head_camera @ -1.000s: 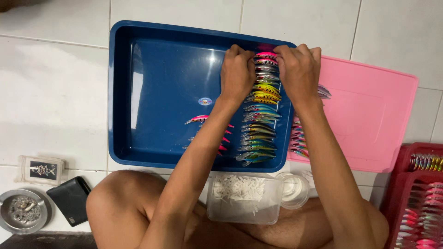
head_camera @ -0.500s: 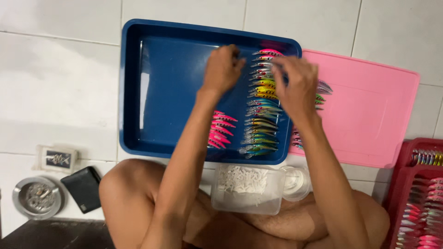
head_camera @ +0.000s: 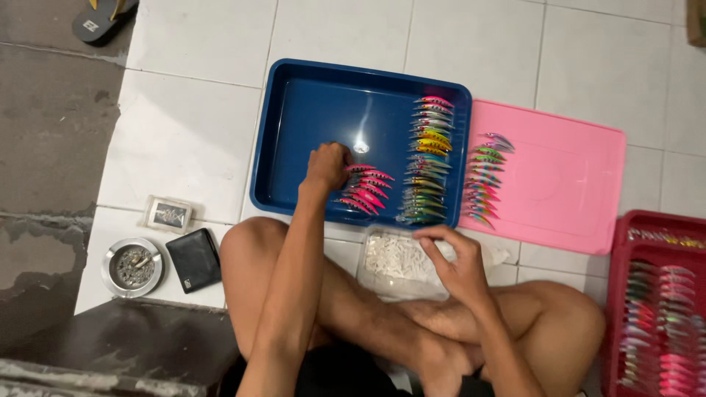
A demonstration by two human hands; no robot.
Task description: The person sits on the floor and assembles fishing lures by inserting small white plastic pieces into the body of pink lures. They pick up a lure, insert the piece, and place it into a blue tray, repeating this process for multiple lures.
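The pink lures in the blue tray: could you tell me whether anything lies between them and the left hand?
Nothing visible does. The left hand is already at the pink lures in the blue tray, its fingers at the row's upper end.

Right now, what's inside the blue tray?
The blue tray holds a long row of multicoloured lures and a small pink lure group. The left hand covers that group's left end.

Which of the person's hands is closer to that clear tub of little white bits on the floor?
The right hand. It hovers right over the clear tub, fingers at its rim. The left hand is farther up, inside the blue tray by the pink lures.
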